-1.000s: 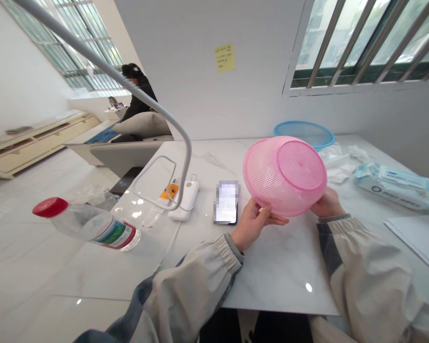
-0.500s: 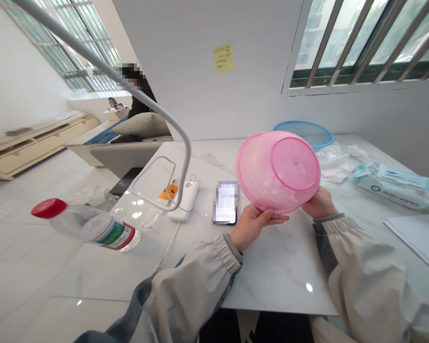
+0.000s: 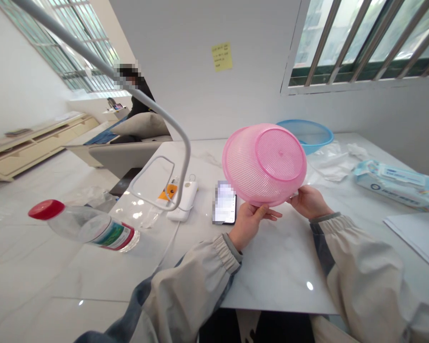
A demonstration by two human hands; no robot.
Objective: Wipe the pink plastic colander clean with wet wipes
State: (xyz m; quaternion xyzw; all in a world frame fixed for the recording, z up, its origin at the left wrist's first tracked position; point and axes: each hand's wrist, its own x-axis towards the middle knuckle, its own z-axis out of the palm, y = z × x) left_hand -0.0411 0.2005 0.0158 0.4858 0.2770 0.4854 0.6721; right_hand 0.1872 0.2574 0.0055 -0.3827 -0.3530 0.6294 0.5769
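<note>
A pink mesh basket (image 3: 246,164) is held tilted above the white table, its round base turned up and toward me. My left hand (image 3: 246,224) grips the lower rim, the thumb in front and the fingers beneath. At the lower right of the rim, my right hand (image 3: 310,202) is closed with its fingertips at the edge; part of these fingers is hidden behind the basket. A phone (image 3: 224,205) with a lit screen lies just left of the basket, which covers its upper right corner. Behind the basket stands a blue mesh basket (image 3: 316,133).
A red-capped bottle (image 3: 93,228) stands at the left, near a white power bank (image 3: 183,202) and a grey bent tube (image 3: 188,152). Clear plastic wrapping (image 3: 331,162), a wipes pack (image 3: 396,183) and paper (image 3: 420,238) lie right. A person (image 3: 139,95) sits beyond the partition.
The pink basket has shifted left and slightly up, now overlapping the phone's corner. My right hand has moved a little left, and more of its fingers show.
</note>
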